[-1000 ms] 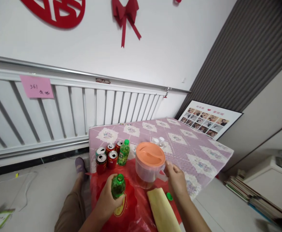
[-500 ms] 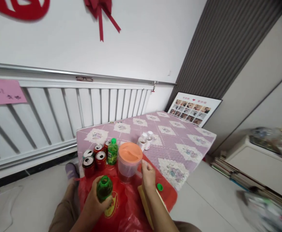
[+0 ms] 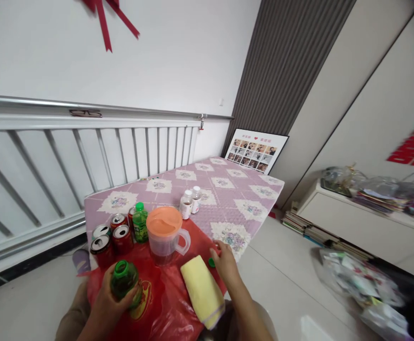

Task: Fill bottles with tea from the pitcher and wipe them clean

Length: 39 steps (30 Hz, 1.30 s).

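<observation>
My left hand [image 3: 109, 298] is wrapped round an uncapped green bottle [image 3: 124, 282], which stays upright above the red plastic bag. Beside a small green bottle cap [image 3: 211, 262] on the right of the bag, my right hand [image 3: 224, 260] has its fingers apart and holds nothing; I cannot tell whether a fingertip touches the cap. A clear pitcher [image 3: 164, 244] with an orange lid [image 3: 164, 221] stands between my hands, its handle towards the right. A folded yellow cloth [image 3: 202, 291] lies between the pitcher and my right forearm.
Several opened drink cans [image 3: 102, 251] and a capped green bottle [image 3: 140, 222] stand left of the pitcher. Two small white-capped bottles [image 3: 186, 206] are behind it. The red bag [image 3: 164, 303] covers the near part of the floral tablecloth [image 3: 228, 184]. A radiator [image 3: 121, 156] lines the wall.
My right hand has let go of the pitcher's handle and moved right to the green cap, uncovering the yellow cloth. My left hand still holds the bottle. The view has swung right.
</observation>
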Motion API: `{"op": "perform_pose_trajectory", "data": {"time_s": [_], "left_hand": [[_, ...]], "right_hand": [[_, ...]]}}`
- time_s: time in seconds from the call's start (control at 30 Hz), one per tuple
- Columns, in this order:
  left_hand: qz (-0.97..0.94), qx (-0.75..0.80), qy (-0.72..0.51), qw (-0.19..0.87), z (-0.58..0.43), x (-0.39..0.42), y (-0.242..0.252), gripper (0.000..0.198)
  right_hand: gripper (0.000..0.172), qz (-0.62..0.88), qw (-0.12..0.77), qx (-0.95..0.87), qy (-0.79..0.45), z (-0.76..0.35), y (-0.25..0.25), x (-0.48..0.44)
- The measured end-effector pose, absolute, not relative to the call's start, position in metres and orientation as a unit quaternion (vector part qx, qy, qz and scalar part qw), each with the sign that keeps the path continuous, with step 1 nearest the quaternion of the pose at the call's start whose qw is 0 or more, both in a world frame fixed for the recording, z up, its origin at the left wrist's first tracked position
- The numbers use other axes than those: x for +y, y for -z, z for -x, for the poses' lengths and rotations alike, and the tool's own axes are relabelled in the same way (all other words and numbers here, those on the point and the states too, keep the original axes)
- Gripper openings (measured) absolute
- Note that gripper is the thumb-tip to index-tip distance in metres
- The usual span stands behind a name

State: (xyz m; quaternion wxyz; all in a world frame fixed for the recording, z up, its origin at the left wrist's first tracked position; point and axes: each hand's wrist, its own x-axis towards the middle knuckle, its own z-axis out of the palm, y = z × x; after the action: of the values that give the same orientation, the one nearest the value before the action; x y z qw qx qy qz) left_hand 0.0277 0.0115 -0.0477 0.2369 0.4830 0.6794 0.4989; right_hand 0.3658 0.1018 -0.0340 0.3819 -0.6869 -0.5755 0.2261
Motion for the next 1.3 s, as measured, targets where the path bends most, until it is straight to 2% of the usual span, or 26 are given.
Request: {"op": "perform_pose_trajectory", "data": {"time_s": [0.23, 0.3, 0.4, 0.53, 0.63, 0.83, 1.0, 1.13, 1.3], "left_hand": [[-0.490, 0.688, -0.483, 0.233, -0.030, 0.009, 0.029, 0.065], [-0.494, 0.683, -0.489, 0.224, -0.032, 0.008, 0.028, 0.063], [-0.499, 0.663, -0.514, 0.218, -0.035, 0.008, 0.030, 0.061], [-0.511, 0.654, -0.510, 0.228, -0.034, 0.010, 0.037, 0.062], [-0.520, 0.644, -0.503, 0.247, -0.030, 0.012, 0.043, 0.067], [-0.536, 0.626, -0.515, 0.237, -0.030, 0.011, 0.037, 0.061], [-0.535, 0.625, -0.518, 0.233, -0.034, 0.007, 0.023, 0.059], [-0.527, 0.631, -0.519, 0.233, -0.040, 0.003, 0.019, 0.058], [-0.490, 0.648, -0.536, 0.230, -0.050, -0.002, 0.020, 0.060]], "right_hand": [[0.052, 0.695, 0.225, -0.648, -0.215, -0.389, 0.073, 0.099], [0.050, 0.687, 0.202, -0.664, -0.214, -0.387, 0.076, 0.102], [0.035, 0.682, 0.190, -0.675, -0.208, -0.385, 0.076, 0.107], [0.019, 0.678, 0.223, -0.671, -0.200, -0.384, 0.070, 0.108], [0.014, 0.682, 0.282, -0.648, -0.190, -0.383, 0.060, 0.103], [0.031, 0.628, 0.427, -0.609, -0.229, -0.354, 0.045, 0.064], [0.043, 0.567, 0.499, -0.573, -0.319, -0.299, 0.047, 0.015], [0.039, 0.517, 0.504, -0.536, -0.437, -0.272, 0.038, -0.006], [0.039, 0.492, 0.505, -0.496, -0.507, -0.254, 0.025, -0.009]]}}
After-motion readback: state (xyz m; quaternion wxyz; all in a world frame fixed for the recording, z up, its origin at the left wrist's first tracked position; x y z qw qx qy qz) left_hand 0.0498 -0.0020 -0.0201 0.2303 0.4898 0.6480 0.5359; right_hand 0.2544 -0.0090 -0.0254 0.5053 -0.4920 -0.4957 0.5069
